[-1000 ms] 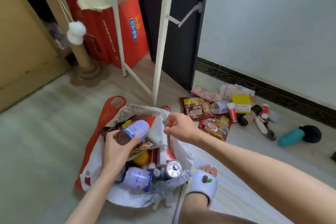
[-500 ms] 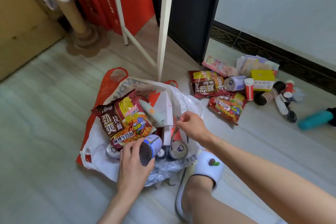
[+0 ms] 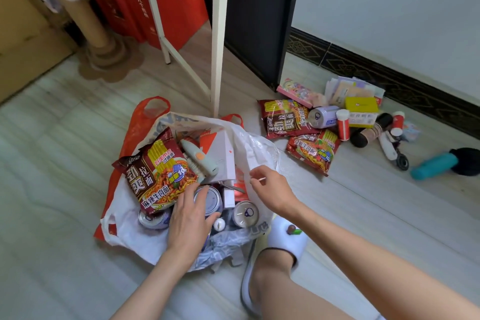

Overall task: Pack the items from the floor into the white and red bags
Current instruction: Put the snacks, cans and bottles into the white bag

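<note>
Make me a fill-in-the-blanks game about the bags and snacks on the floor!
1. The left hand rests on a ____ in the white bag.
2. The right hand pinches the bag's ____ edge.
3. ____ noodle packets lie on the floor outside the bag.
4. The teal bottle lies on its ____.

Missing words: can; plastic; Two; side

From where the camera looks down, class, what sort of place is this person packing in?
Most likely a room in a home: a cardboard cat scratching post stands by the wall, the person wears a house slipper, and snacks fill a plastic white bag on the wood-look floor.
</note>
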